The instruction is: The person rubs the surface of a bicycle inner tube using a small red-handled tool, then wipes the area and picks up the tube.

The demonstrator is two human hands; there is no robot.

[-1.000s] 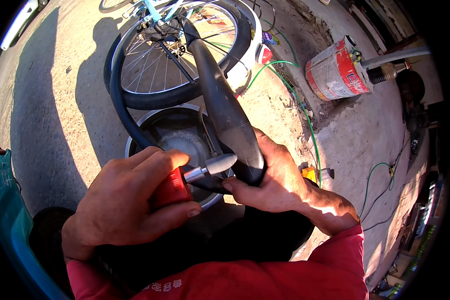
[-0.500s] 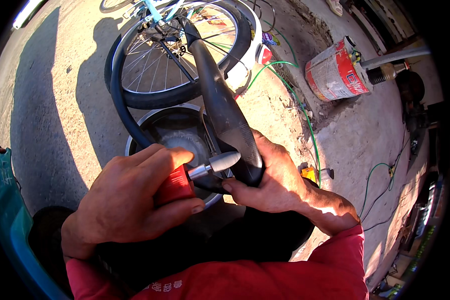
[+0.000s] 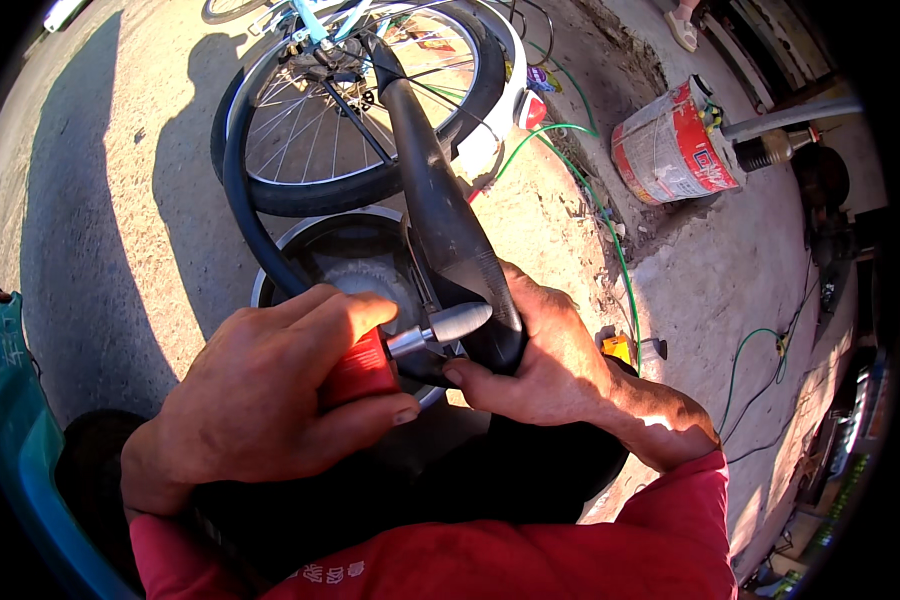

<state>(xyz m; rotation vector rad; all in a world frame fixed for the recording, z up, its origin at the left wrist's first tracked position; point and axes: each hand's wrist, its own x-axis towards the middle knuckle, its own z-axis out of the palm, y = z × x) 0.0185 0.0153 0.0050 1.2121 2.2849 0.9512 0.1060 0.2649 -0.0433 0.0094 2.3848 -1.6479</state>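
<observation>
At centre, one black inner tube point(image 3: 435, 200) is clamped at its near end by the right hand point(image 3: 550, 350), fingers hidden behind. One red tool point(image 3: 363, 372) is grasped by the curled left hand point(image 3: 255, 390), grey bit point(image 3: 461, 321) held at the tube, contact unclear. Below: round basin point(image 3: 320, 223). Beyond: bicycle wheel point(image 3: 315, 198).

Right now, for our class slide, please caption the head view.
Left hand grips a red tool while the right hand holds a black inner tube.

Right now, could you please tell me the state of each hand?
Left hand: closed, holding a red tool.
Right hand: closed, holding a black tube.
</observation>
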